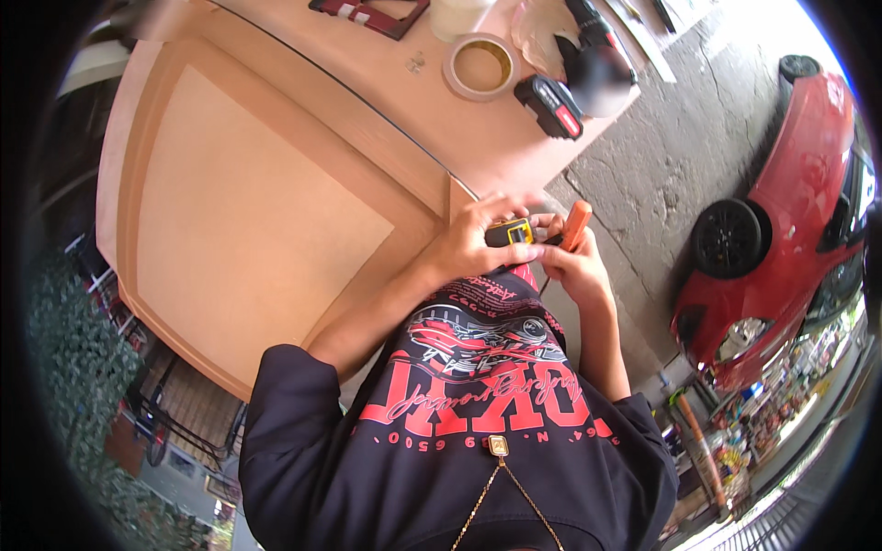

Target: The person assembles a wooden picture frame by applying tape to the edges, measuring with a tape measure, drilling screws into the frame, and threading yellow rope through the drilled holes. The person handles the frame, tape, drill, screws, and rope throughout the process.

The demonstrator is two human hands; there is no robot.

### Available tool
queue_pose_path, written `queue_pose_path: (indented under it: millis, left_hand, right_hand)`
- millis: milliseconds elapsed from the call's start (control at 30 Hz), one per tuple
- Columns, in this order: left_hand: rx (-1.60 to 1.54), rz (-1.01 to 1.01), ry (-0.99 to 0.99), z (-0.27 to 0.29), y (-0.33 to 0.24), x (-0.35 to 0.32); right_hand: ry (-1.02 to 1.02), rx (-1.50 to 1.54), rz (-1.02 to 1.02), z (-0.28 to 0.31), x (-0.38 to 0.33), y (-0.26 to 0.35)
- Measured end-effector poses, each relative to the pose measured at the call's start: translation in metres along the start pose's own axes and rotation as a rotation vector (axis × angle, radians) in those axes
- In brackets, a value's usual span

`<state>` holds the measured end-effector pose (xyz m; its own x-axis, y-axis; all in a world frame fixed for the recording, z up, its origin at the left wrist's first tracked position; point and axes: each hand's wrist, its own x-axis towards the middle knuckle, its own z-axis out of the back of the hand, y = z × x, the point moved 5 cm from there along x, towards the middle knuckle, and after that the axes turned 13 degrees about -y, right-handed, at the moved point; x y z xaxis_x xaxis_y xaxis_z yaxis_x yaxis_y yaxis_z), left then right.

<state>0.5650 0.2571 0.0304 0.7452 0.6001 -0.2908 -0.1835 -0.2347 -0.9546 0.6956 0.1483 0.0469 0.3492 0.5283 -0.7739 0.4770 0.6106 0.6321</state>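
In front of my chest, my left hand point(473, 241) is closed round a small black and yellow tape measure point(511, 233). Close beside it, my right hand point(577, 266) grips an orange-handled tool point(576, 224) whose handle points upward; its dark lower end is partly hidden by my fingers, so its kind cannot be made out. The fingertips of both hands meet around the tape measure. To the left of my hands lies a large tan panel point(266, 220) with a raised border, and my left forearm passes over its near corner.
On the tan worktop point(514, 151) beyond my hands are a roll of tape point(508, 69), a black and red battery pack point(549, 106), a power drill point(593, 28) and a dark red tool point(377, 16). A red car point(781, 230) stands on the concrete floor point(634, 202) at right.
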Motion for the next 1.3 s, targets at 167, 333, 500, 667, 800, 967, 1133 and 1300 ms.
queue_pose_path:
  millis: [167, 333, 500, 667, 800, 967, 1133, 1300]
  left_hand:
    - [0.252, -0.243, 0.162, 0.040, -0.009, 0.010]
    - [0.169, -0.272, 0.305, 0.080, -0.036, 0.029]
    - [0.154, -0.243, 0.309, 0.106, -0.058, 0.056]
    - [0.487, -0.292, 0.417, 0.160, -0.038, 0.089]
    - [0.903, -0.179, 0.243, 0.300, -0.043, 0.127]
    - [1.169, -0.193, 0.022, 0.448, -0.062, 0.160]
    - [1.188, -0.381, -0.066, 0.474, -0.041, 0.161]
    - [1.139, -0.732, -0.710, 0.460, -0.022, 0.130]
  right_hand:
    - [0.020, 0.241, 0.062, -0.022, 0.001, -0.010]
    - [0.040, 0.022, 0.174, -0.068, 0.021, 0.007]
    - [-0.056, 0.108, 0.313, -0.099, 0.035, 0.030]
    - [-0.083, 0.148, 0.385, -0.079, 0.042, 0.007]
    - [-0.389, -0.200, 0.198, -0.021, 0.039, -0.061]
    - [-0.491, -0.171, 0.182, -0.010, 0.039, -0.110]
    - [-0.574, -0.182, 0.199, -0.025, 0.035, -0.104]
    - [-0.670, -0.348, 0.176, -0.032, 0.024, -0.090]
